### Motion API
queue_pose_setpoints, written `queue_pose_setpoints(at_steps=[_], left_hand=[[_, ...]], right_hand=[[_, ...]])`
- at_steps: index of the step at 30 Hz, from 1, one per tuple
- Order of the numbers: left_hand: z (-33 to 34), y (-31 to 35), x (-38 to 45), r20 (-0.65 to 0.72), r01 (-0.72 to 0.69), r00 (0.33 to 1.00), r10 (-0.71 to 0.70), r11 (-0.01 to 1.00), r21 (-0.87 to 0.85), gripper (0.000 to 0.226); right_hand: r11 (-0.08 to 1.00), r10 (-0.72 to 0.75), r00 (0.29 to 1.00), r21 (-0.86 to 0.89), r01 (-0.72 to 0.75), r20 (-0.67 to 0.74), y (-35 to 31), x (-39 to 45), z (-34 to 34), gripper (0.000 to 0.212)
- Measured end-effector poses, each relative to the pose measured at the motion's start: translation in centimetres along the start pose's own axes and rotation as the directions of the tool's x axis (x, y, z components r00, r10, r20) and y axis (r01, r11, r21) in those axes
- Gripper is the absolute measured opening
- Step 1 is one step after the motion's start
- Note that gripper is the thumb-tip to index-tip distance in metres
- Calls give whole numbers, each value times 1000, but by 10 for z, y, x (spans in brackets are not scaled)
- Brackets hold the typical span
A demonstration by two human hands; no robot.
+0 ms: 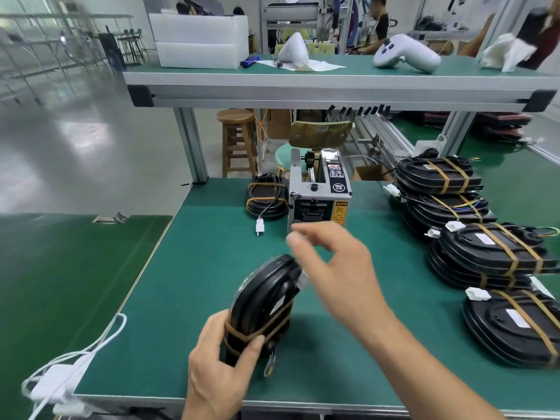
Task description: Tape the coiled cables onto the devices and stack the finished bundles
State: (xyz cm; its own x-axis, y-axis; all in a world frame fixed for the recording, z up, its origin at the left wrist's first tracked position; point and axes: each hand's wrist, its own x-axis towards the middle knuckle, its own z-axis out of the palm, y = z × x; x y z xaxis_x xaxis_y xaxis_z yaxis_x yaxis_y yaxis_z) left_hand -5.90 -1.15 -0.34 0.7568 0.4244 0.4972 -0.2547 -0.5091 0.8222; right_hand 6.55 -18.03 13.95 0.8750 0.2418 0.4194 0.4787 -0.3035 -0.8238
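gripping a taped black device (263, 301), left hand (218, 365) curled.

- Left hand (218, 363): bare; no glove, ring or watch visible. Thumbnail short and unpainted.
- Left wrist: bare down to the lower frame edge; no sleeve or strap in view.
- Right hand (328, 259): bare; no glove or ring visible. Fingertips blurred, so nail detail cannot be confirmed.
- Right forearm (424, 353): bare along its whole visible length to the lower right of the frame; no sleeve, cuff, band or marking seen.
- Rest of the person's body: outside the view; clothing cannot be reported.
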Motion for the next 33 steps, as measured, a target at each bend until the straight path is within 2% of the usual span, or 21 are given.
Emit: queue_pose_setpoints(at_steps=[2,4,8,12,19,23,28,31,33], left_hand=[[-5,-1,0,-19,1,1000,0,1000,13,41],[-6,-3,1,-31,-5,1000,6,1000,13,41],[-3,-9,-1,-47,0,999,0,1000,-15,41],[-3,-12,-1,-32,-7,999,5,999,-34,42],[-3,-11,0,-19,-32,999,31,997,-72,50],[-4,-9,0,-15,-9,1000,8,998,-68,50],[-5,-8,1,-22,0,1000,-2,998,-66,51],[-5,-7,1,-13,9,1000,-10,998,-57,52],[-5,-7,1,-11,11,1000,-12,999,-49,52]], right_hand=[[966,248,965,92,-240,-87,26,29,-5,11],[898,435,892,134,-420,-121,55,53,-1,15],[795,600,783,227,-562,-163,89,82,20,28],[766,638,742,268,-584,-208,96,95,37,34],[739,658,714,390,-550,-240,99,94,58,42],[703,684,687,474,-529,-247,102,95,61,35],[703,698,646,465,-537,-310,104,104,63,16],[709,698,629,456,-538,-343,103,108,65,28],[703,705,618,456,-545,-349,102,110,65,25]])
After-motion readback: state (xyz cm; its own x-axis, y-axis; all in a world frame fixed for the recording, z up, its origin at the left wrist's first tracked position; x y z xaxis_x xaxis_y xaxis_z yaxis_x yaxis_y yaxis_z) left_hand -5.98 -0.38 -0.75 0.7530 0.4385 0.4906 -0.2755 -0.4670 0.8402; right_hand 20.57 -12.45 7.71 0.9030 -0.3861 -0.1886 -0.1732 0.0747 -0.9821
